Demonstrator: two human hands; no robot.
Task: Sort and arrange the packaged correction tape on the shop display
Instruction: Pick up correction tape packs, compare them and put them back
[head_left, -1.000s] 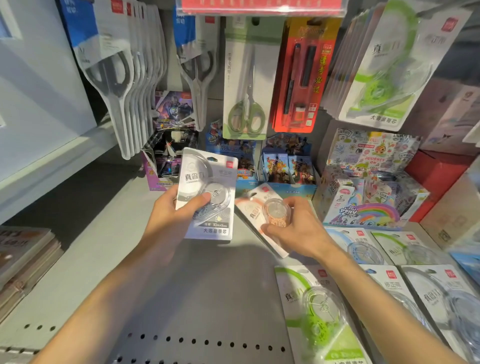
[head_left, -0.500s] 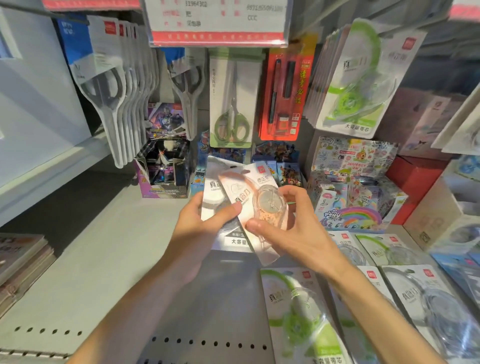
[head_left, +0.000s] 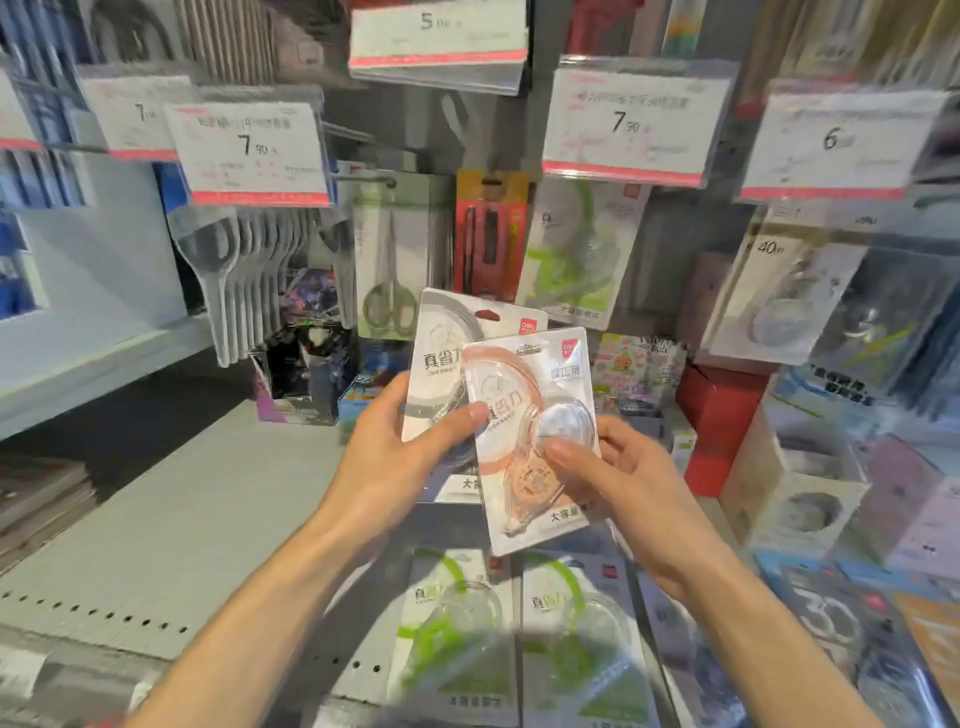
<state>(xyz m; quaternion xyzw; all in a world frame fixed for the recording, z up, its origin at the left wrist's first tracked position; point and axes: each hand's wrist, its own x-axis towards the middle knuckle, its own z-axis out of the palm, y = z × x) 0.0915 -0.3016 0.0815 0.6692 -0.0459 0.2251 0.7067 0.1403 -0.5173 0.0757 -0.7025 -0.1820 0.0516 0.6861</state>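
Hands mid-sort above the shelf (head_left: 218, 499): left hand (head_left: 395, 452) pinches the grey pack (head_left: 441, 358), right hand (head_left: 618, 478) pinches the overlapping pink pack (head_left: 524, 415). Risk: slick blister faces could slide apart, dropping one onto the green packs (head_left: 457, 639) near the front edge.

Two correction tape packs held above shelf (head_left: 171, 519): pink pack (head_left: 540, 441) overlaps front of grey pack (head_left: 441, 364). Green packs (head_left: 452, 634) lie below. Scissors (head_left: 387, 260) hang behind.
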